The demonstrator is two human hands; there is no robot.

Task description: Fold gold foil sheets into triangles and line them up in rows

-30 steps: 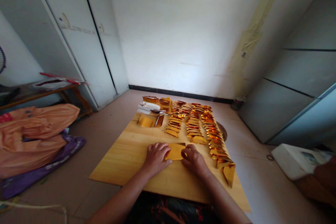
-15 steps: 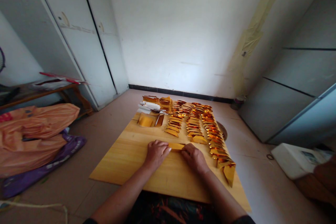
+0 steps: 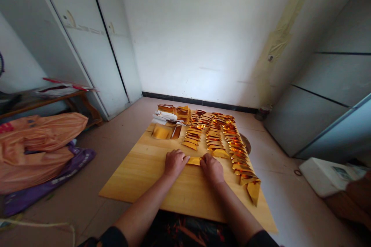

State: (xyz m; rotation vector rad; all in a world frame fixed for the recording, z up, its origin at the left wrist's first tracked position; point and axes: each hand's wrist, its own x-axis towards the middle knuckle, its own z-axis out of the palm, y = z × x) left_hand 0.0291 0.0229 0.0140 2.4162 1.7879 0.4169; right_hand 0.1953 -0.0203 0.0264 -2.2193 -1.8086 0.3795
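Between my hands, at the middle of the wooden board point(image 3: 139, 177), lies a narrow folded strip of gold foil paper point(image 3: 194, 161). My left hand point(image 3: 175, 162) is closed on its left end, and my right hand point(image 3: 212, 166) grips the right end; the fingers partly cover both ends. Just beyond stand rows of folded gold foil pieces point(image 3: 215, 143), overlapping each other. A longer row point(image 3: 238, 154) runs along the board's right edge. At the back left lies a stack of flat gold foil sheets point(image 3: 161, 131).
Behind the sheets are white paper packets point(image 3: 165, 115) and more gold paper bundles point(image 3: 183, 114). Orange and purple bags point(image 3: 40, 150) lie on the floor at left, beside a wooden bench point(image 3: 84, 104). A white box point(image 3: 324, 177) stands at right, near a grey cabinet point(image 3: 315, 104).
Both hands have shifted slightly, with the fingers now pressed down at the strip's ends. The strip looks flatter and a bit brighter. The other foil pieces have stayed put.
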